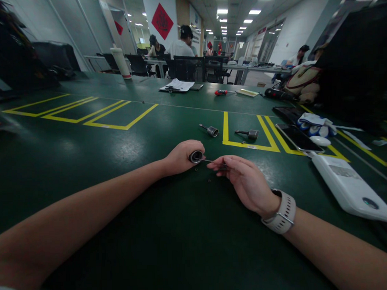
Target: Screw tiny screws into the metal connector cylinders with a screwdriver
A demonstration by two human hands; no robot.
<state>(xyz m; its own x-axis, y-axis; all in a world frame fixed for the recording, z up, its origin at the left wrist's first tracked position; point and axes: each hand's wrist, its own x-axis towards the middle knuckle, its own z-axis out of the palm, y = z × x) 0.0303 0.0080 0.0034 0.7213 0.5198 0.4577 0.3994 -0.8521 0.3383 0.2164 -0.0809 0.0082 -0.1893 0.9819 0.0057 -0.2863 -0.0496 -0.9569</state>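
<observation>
My left hand (184, 156) is closed around a cup-shaped metal hole saw (192, 159), its round open end turned towards my right hand. Between the fingertips of my right hand (242, 177) is a thin metal rod (207, 160), possibly a hex key; its tip reaches into the cup and its other end is hidden by my fingers. Two similar hole saws lie beyond my hands, one hole saw (211, 130) outside the yellow tape and another hole saw (248, 133) inside it. A tiny ring (209, 181) and another small piece (196, 170) lie just below my hands.
Yellow tape outlines (142, 117) mark the green table (136, 240). At right are a phone (299, 138), a white mouse (320, 141) and a white power bank-like device (353, 186). Farther back lie a red screwdriver (221, 93) and papers (180, 85); a cup (121, 63) stands left.
</observation>
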